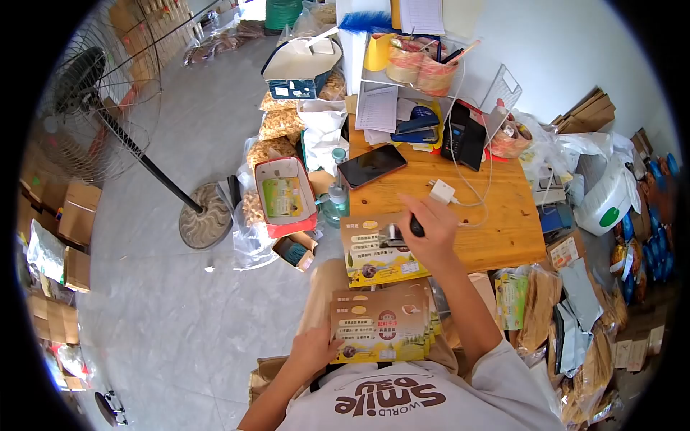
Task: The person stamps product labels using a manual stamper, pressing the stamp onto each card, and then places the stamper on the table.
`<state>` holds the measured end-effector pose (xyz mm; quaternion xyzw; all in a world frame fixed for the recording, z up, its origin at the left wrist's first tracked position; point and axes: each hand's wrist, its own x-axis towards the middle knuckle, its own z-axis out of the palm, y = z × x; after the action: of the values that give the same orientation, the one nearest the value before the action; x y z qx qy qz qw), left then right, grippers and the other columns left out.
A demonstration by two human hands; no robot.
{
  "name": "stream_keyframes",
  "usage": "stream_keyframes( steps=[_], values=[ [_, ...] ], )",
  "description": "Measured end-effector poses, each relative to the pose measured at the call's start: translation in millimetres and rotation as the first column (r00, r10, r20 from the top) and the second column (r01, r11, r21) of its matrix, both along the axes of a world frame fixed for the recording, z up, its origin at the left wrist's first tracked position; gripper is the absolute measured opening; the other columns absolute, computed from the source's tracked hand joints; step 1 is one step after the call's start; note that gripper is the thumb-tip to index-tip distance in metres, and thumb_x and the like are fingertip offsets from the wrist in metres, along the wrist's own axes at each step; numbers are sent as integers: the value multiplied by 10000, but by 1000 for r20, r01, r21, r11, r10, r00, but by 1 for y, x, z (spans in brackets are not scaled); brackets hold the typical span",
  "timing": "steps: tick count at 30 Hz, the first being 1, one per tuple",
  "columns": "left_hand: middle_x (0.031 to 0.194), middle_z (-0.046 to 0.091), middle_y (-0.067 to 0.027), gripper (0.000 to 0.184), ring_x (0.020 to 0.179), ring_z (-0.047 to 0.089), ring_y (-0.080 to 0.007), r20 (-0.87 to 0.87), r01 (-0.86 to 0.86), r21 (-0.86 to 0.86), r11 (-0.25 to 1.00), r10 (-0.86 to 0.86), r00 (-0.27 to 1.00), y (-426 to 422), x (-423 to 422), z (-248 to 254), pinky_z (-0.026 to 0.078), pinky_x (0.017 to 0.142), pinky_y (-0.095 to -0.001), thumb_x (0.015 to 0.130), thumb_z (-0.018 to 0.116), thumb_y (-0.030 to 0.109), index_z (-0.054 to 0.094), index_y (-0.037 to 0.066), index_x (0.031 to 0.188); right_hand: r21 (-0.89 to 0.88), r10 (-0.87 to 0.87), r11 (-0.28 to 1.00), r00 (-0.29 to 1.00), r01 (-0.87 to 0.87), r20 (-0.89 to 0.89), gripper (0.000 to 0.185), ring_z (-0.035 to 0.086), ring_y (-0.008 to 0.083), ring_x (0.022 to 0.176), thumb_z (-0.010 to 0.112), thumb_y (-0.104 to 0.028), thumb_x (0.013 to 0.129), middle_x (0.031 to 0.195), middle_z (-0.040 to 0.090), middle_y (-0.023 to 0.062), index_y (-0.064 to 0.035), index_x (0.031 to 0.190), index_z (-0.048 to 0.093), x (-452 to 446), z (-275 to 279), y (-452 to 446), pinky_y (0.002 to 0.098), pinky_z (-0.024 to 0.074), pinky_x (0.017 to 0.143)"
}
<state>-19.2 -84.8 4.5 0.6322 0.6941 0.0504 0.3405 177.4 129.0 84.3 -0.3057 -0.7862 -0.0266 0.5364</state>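
Observation:
My right hand [429,231] is closed around a small tool with a black handle [417,226] and a shiny metal part [392,235]. That tool is over a brown and yellow printed sheet [366,251] at the front left of the wooden table [496,237]. On my lap lies a stack of similar printed sheets [370,330]; the top one bears a red round mark. My left hand [314,350] touches the left edge of this stack, its fingers partly spread. Whether it grips a sheet I cannot make out.
A phone [372,167], a white charger [442,192] and a black handset [464,136] lie on the table. Left of it stand a bottle [336,194] and a red-edged box [285,197]. A fan [93,93] stands far left; bags and cardboard crowd the right.

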Motion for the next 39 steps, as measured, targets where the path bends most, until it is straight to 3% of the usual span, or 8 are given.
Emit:
stream_keyframes(
  steps=[3,6,12,15,21,27,31,39],
  values=[
    [727,646,-164,299,699,628,-367,-209,-2,37,999,9,978,22,-6,20,484,603,-455,863,626,327,607,28,870,12,66,998,998,-66,-5,282,558,271,567,649,70,666,674,575,110,-27,930,663,-21,-17,20,335,426,505],
    [586,619,-105,273,546,614,-283,30,-168,391,905,170,985,49,-13,31,469,521,-386,852,658,283,610,23,782,-32,116,993,984,-113,133,274,551,245,583,687,6,680,657,537,78,-39,948,653,-30,-27,31,353,438,509],
    [582,620,-74,193,511,589,-120,403,-356,346,868,206,892,102,-18,-3,418,477,-264,884,613,168,606,-6,801,-61,110,993,990,-105,86,303,527,267,563,668,44,665,652,511,86,-45,955,655,-33,-33,34,362,403,489],
    [622,631,-107,260,541,606,-234,430,-406,267,874,269,862,115,-14,-16,449,518,-336,854,641,263,617,11,796,-87,105,991,994,-105,4,296,521,265,558,669,50,656,646,500,83,-47,935,664,-37,-58,33,360,400,485],
    [575,603,-74,357,503,564,-155,470,-497,228,837,352,809,131,-2,-30,428,487,-304,813,704,328,607,-7,735,-135,105,986,993,-97,51,272,574,256,614,674,32,694,709,562,97,-50,953,664,-33,-53,34,356,456,537],
    [557,586,-43,321,484,525,-77,581,-515,62,855,389,715,137,0,-37,396,441,-271,792,731,259,620,-27,697,-40,-52,998,981,45,-188,304,624,266,669,622,65,739,816,650,127,-44,1019,669,1,50,-2,320,487,594],
    [565,599,-66,277,489,541,-110,558,-512,119,851,369,743,139,2,-42,413,462,-294,790,717,213,632,-33,698,4,-143,989,981,145,-132,304,599,248,627,630,83,714,736,614,117,-23,997,668,26,54,-25,313,470,582],
    [648,598,-202,119,623,594,-379,279,-353,475,806,242,929,126,8,-24,432,544,-434,817,626,91,622,3,737,-220,-215,956,973,193,-82,288,586,245,599,629,98,693,706,593,124,6,965,656,59,25,-54,302,459,565]
  ],
)
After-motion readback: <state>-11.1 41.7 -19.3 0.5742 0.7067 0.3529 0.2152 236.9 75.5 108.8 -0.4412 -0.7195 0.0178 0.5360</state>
